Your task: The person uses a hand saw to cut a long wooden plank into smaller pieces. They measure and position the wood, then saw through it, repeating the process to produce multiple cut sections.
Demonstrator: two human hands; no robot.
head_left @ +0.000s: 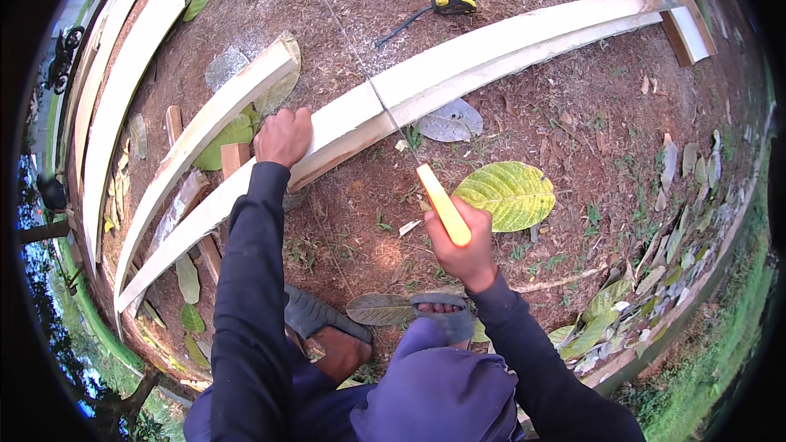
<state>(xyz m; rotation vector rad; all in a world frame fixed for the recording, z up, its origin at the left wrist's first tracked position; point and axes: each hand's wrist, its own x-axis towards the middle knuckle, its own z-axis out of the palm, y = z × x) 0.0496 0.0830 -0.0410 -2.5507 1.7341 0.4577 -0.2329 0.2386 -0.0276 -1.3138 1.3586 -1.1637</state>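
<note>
A long pale wooden beam [471, 53] runs across the middle, from the lower left up to the far right. My left hand [283, 137] is closed on this beam left of centre, its fingers curled over the far edge. In my right hand [463, 247] is the yellow-and-orange handle of a handsaw [443, 206]. Seen edge-on, the thin blade lies across the beam and reaches beyond its far side. How deep the blade sits in the wood cannot be made out. My right hand stays on the near side of the beam, apart from it.
A shorter wooden piece [201, 119] lies left of my left hand, with long boards [131, 74] farther left. Another timber [678, 20] supports the beam's far right end. A yellow-black tape measure [453, 1] lies beyond the beam. Large leaves [505, 196] and my sandalled feet are nearby.
</note>
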